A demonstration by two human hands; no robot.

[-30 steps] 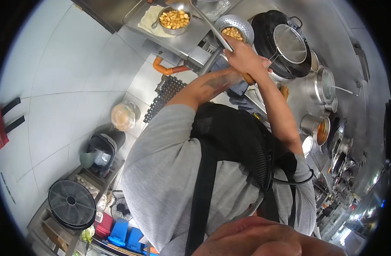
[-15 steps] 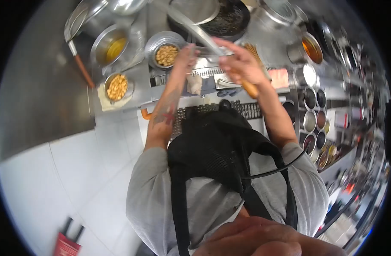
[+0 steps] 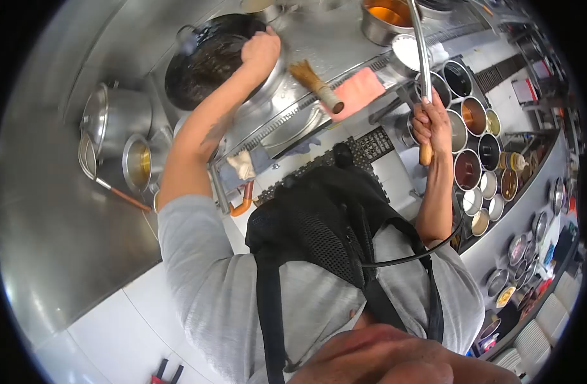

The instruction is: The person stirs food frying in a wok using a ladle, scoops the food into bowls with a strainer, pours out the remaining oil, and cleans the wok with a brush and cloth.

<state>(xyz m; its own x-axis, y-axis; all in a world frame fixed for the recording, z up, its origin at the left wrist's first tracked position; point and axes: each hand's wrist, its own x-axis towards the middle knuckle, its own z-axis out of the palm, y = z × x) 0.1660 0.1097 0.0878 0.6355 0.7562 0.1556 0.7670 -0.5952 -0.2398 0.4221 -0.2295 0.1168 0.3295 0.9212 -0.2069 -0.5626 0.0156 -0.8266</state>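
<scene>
I am seeing a passage over the steel counter [image 3: 330,41] between the wok [image 3: 200,73] and the pot of orange liquid [image 3: 376,33]. On its near side the brush [image 3: 316,86] is lying. On the right, the long tool [image 3: 423,51] in the right hand [image 3: 432,125] and the crowded containers [image 3: 458,131] are blocking the way.

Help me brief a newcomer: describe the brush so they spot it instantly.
Find the black wok by the left hand. Right of it in the picture, against the pink cloth, is the brush, set apart by splayed, straw-coloured bristles.
</scene>
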